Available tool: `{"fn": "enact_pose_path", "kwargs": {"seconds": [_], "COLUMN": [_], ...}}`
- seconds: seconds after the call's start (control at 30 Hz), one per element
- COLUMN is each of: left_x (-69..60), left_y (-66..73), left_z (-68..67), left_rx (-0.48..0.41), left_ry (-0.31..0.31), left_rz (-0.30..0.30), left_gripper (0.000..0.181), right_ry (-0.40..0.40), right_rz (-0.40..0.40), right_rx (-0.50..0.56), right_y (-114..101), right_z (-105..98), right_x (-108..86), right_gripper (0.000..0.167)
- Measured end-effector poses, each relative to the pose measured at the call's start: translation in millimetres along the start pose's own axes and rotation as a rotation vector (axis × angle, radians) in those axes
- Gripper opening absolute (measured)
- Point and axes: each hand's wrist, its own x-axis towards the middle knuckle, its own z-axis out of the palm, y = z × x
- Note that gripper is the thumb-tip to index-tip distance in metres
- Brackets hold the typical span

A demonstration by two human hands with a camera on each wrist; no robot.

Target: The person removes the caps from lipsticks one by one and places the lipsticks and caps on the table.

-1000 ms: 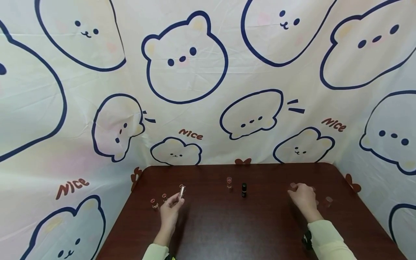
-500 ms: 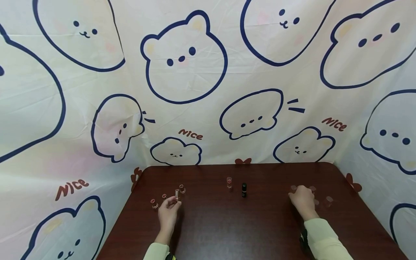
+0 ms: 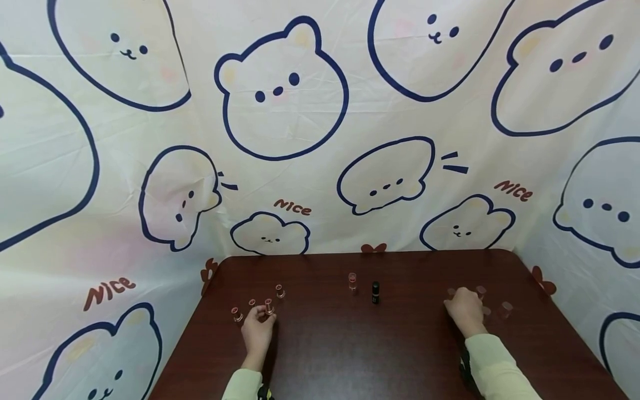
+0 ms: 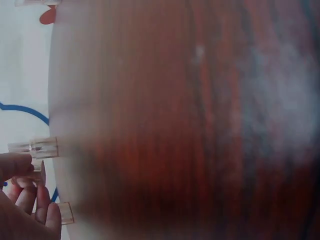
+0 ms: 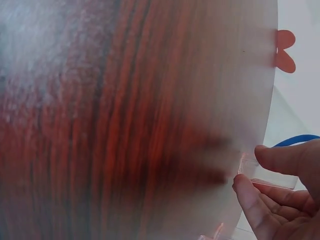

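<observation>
One tube (image 3: pixel 269 305) pinched by the left fingers (image 4: pixel 16 164) has shifted leftward.

The wood-grained table (image 3: pixel 345 350) looks glossy, the clear pieces (image 3: pixel 506 309) smooth plastic, the creased backdrop (image 3: pixel 280 128) cloth.

Got dark reddish-brown wood-grain table (image 3: pixel 390 344) with rounded far corners. Pale, kinda wrinkly fabric (image 3: pixel 320 180) hung past far edge plus left and right edges. Covered in big navy-outlined cartoon animal faces (image 3: pixel 285 116), brownish-red "Nice" lettering (image 3: pixel 292 208), flower-like shapes (image 3: pixel 547 287) near far corners. Soft whitish glare (image 4: pixel 280 100) across table.
</observation>
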Motion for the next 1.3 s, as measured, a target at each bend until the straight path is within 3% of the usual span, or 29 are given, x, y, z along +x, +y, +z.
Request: {"fn": "enact_pose_path", "kwargs": {"seconds": [0.7, 1.3], "left_x": [3.7, 7.6], "left_y": [-8.3, -6.8], "left_z": [-0.7, -7.7], "left_rx": [0.052, 0.114], "left_ry": [-0.011, -0.053], "left_rz": [-0.024, -0.014], "left_gripper": [0.025, 0.024], "right_ry": [-0.004, -0.025], "right_rz": [0.020, 0.033], "right_rx": [0.021, 0.022], "right_y": [0.8, -1.6], "right_z": [1.6, -3.3], "right_x": [1.0, -1.2], "right_gripper": [0.021, 0.023]}}
